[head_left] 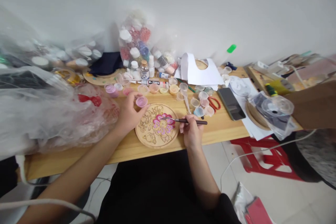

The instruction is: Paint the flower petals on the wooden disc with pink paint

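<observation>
A round wooden disc (147, 136) with a carved flower pattern lies near the table's front edge; its middle flower (162, 122) is filled in pink. My right hand (193, 133) is closed on a thin dark brush (193, 121), whose tip rests at the pink flower's right side. My left hand (129, 113) lies at the disc's upper left edge, fingers curled beside a small cup of pink paint (141, 102); I cannot tell if it grips the cup.
Several small paint cups (174, 89), a glue tube (151, 82) and bottles stand behind the disc. Red scissors (215, 103) and a phone (231, 103) lie to the right. Plastic bags (39, 112) crowd the left. A red stool (265, 157) stands under the wooden table (225, 129).
</observation>
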Available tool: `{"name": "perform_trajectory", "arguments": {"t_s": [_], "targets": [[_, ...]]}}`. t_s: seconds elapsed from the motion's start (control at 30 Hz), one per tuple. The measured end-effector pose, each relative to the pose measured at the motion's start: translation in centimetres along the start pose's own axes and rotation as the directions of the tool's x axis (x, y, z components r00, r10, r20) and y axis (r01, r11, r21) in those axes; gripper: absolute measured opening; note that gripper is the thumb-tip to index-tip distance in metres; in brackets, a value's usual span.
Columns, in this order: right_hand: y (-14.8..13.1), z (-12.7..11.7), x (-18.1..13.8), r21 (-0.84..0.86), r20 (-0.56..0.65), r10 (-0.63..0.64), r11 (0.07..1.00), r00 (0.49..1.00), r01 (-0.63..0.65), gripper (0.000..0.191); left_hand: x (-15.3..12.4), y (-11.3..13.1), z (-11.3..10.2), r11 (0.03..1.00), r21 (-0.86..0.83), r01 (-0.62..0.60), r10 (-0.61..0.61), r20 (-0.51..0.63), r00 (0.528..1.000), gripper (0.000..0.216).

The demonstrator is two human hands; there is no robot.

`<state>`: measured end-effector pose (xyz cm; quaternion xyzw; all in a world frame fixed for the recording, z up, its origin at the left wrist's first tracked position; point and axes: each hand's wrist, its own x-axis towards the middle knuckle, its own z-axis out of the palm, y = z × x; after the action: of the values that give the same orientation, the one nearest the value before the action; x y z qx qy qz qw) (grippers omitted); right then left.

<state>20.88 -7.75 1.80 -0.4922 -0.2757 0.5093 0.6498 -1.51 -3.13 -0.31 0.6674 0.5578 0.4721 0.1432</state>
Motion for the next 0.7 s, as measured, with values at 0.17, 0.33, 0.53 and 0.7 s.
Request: {"name": "perform_trajectory", "arguments": {"t_s": [0.17, 0.33, 0.53, 0.7], "targets": [[-0.1, -0.3, 0.1, 0.039, 0.018, -0.029, 0.999, 0.999, 0.028, 0.033, 0.1, 0.0, 0.2, 0.984, -0.080, 0.160, -0.158, 0.027, 0.987, 0.039], [0.3, -1.0, 0.1, 0.089, 0.038, -0.045, 0.995, 0.998, 0.041, 0.035, -0.1, -0.4, 0.3, 0.987, -0.078, 0.144, -0.142, 0.026, 0.990, 0.034], [0.9, -1.3, 0.2, 0.159, 0.067, -0.065, 0.986, 0.996, 0.054, 0.034, -0.4, -0.7, 1.0, 0.994, -0.083, 0.076, -0.080, -0.049, 0.996, 0.041], [1.0, -1.4, 0.1, 0.227, 0.062, -0.042, 0.973, 0.997, 0.027, 0.036, 0.4, 0.6, -0.8, 0.987, 0.145, 0.071, -0.051, -0.137, 0.989, 0.043]]}}
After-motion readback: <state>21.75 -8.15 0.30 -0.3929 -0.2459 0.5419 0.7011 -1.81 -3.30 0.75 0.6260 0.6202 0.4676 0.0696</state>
